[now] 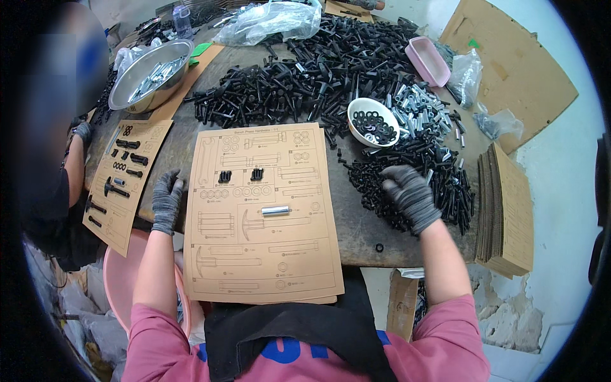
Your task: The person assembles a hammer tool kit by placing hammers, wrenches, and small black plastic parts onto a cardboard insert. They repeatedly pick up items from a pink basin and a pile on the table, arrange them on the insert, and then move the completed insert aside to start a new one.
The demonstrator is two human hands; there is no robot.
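Right hand (410,194) over black screws (407,167); left hand (167,200) beside card (261,210).

Bowl (373,121) behind-right of card (262,213)

Dark worn table (356,223), printed cardboard sheet (261,216), black bolts (305,83) (heaped), white bowl (372,121), steel bowl (149,73)

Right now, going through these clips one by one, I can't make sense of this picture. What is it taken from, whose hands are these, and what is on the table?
A head-worn fisheye camera looks down at a person's own gloved hands. The left hand rests at the edge of a cardboard sheet printed with part outlines, where a few black bolts and a silver sleeve lie. The right hand reaches into a pile of black screws; whether it holds any is unclear. Nearby stand a white bowl of washers and a steel bowl.
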